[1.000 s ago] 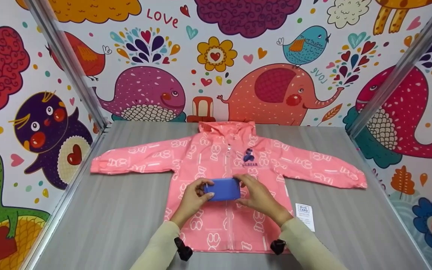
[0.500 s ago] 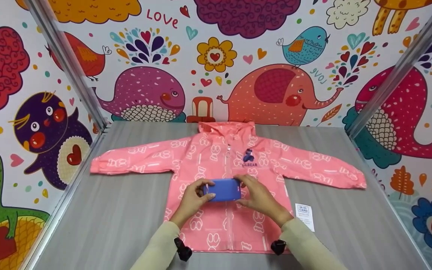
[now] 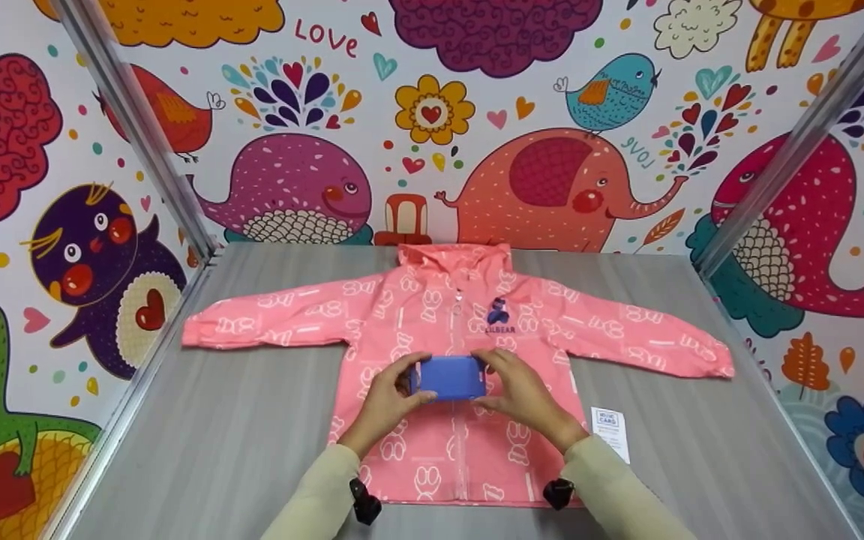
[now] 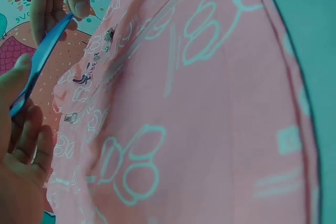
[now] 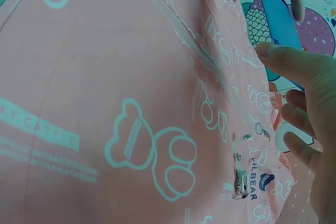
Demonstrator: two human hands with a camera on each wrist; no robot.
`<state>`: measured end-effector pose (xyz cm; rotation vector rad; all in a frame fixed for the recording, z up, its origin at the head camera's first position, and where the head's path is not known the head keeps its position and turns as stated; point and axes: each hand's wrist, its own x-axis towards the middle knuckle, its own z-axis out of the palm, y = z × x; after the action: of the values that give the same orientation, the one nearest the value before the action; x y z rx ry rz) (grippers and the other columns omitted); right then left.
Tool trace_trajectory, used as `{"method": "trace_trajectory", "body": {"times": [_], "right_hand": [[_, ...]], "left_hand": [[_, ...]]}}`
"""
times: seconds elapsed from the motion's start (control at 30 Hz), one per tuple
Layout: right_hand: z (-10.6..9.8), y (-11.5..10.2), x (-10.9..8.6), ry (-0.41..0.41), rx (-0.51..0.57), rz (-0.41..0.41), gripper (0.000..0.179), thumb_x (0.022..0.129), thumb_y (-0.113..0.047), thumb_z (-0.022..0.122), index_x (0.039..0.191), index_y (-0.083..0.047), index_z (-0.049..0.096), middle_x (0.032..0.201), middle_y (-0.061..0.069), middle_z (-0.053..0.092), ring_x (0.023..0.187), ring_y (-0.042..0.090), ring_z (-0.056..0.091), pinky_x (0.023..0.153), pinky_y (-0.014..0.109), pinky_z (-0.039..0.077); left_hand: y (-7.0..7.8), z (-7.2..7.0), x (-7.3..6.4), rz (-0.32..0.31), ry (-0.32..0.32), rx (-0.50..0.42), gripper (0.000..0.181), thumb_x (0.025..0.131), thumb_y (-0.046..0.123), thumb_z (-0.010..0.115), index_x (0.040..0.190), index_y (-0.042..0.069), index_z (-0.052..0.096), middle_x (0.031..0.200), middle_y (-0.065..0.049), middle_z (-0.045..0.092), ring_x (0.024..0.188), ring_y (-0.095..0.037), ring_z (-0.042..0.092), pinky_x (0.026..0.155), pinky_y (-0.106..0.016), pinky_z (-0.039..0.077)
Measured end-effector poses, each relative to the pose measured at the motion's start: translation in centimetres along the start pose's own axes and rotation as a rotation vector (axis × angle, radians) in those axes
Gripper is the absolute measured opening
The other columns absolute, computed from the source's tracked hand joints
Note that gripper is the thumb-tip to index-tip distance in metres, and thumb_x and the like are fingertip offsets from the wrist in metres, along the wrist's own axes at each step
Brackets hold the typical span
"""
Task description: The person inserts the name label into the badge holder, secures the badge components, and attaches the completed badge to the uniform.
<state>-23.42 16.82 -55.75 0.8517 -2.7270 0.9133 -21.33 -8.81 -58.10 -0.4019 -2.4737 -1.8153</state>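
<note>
My left hand [image 3: 383, 401] pinches the left end of a flat blue card holder [image 3: 448, 377], thumb at its lower edge and fingers at the upper. At the opposite end my right hand [image 3: 520, 394] grips it between thumb and fingers. Both wrist views show the holder nearly edge-on, a thin blue slab [image 4: 44, 51] in the left one. It is held over the front of a pink hooded jacket [image 3: 424, 450] spread flat with both sleeves out. A small metal clip [image 5: 240, 182] shows against the jacket beside its dark logo in the right wrist view.
A white printed card [image 3: 610, 435] lies on the grey table [image 3: 702, 450], right of the jacket's hem. Walls with cartoon animals [image 3: 544, 187] and metal posts [image 3: 792, 142] enclose the table at the back and sides.
The blue card holder has shifted slightly to the right and now lies level in the head view. The left hand's fingers have moved a little with it; the jacket stays put.
</note>
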Motion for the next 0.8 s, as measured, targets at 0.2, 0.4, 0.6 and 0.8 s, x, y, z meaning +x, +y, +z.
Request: {"method": "trace_trajectory", "body": {"times": [0.2, 0.4, 0.6, 0.8], "right_hand": [[0.05, 0.19, 0.00, 0.011, 0.008, -0.020, 0.077, 0.068, -0.016, 0.090, 0.137, -0.011, 0.056, 0.121, 0.004, 0.065, 0.104, 0.019, 0.064, 0.090, 0.039, 0.056], [0.07, 0.19, -0.09, 0.019, 0.022, -0.020, 0.078, 0.066, -0.015, 0.091, 0.136, -0.011, 0.057, 0.121, 0.005, 0.066, 0.103, 0.021, 0.065, 0.089, 0.039, 0.056], [0.11, 0.24, -0.17, 0.002, 0.007, -0.022, 0.079, 0.067, -0.018, 0.090, 0.137, -0.010, 0.056, 0.120, 0.005, 0.066, 0.102, 0.026, 0.065, 0.089, 0.039, 0.056], [0.10, 0.28, -0.23, 0.012, -0.003, -0.041, 0.079, 0.066, -0.020, 0.091, 0.136, -0.009, 0.057, 0.117, 0.005, 0.067, 0.101, 0.027, 0.066, 0.088, 0.039, 0.056]], "left_hand": [[-0.06, -0.21, -0.04, 0.031, -0.058, 0.097, 0.084, 0.074, 0.022, 0.086, 0.147, 0.016, 0.045, 0.125, -0.017, 0.061, 0.089, -0.016, 0.056, 0.073, -0.023, 0.052], [-0.16, -0.41, -0.15, 0.056, -0.076, 0.149, 0.088, 0.073, 0.018, 0.086, 0.148, 0.012, 0.042, 0.129, -0.017, 0.060, 0.093, -0.018, 0.060, 0.079, -0.027, 0.054], [-0.22, -0.56, -0.29, 0.096, -0.071, 0.216, 0.081, 0.074, 0.017, 0.086, 0.143, 0.012, 0.046, 0.129, -0.015, 0.061, 0.095, -0.020, 0.062, 0.081, -0.029, 0.054], [-0.36, -0.68, -0.42, 0.120, -0.050, 0.256, 0.078, 0.072, 0.024, 0.088, 0.140, 0.014, 0.049, 0.126, -0.012, 0.061, 0.101, -0.021, 0.063, 0.086, -0.034, 0.057]]}}
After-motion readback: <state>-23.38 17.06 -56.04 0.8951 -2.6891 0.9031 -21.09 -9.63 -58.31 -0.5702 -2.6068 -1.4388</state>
